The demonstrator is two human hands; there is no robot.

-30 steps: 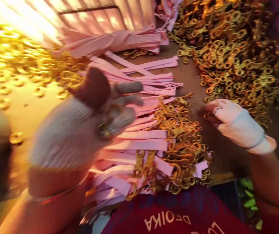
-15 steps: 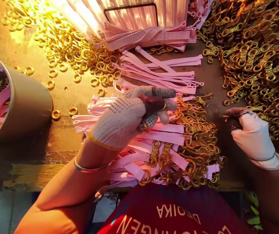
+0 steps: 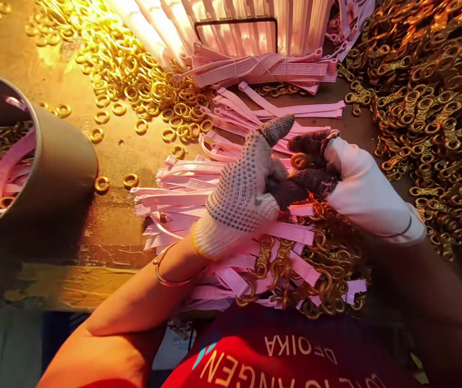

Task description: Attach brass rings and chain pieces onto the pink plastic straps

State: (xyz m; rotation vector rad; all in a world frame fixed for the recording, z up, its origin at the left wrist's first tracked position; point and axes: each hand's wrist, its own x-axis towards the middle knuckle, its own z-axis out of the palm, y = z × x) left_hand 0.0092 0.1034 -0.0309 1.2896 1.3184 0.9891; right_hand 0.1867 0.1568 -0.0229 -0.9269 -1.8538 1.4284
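Observation:
Both hands wear gloves and meet over a heap of pink straps and brass ring links. My left hand, in a dotted knit glove, has its index finger stretched out and its other fingers curled in. What those fingers hold is hidden. From the right, my right hand, in a white glove with dark fingertips, meets the left fingertips. A brass ring shows between the right hand's thumb and finger; whether a link is attached to it is hidden.
Loose brass rings lie at the back left, and a large pile of brass links fills the right. A bin holding straps and links stands at left. Behind the hands are a tied strap bundle and a wire-handled rack.
My right hand has moved left from beside the link pile to meet my left hand. The left hand has turned, its index finger now pointing up and away. The view has shifted slightly.

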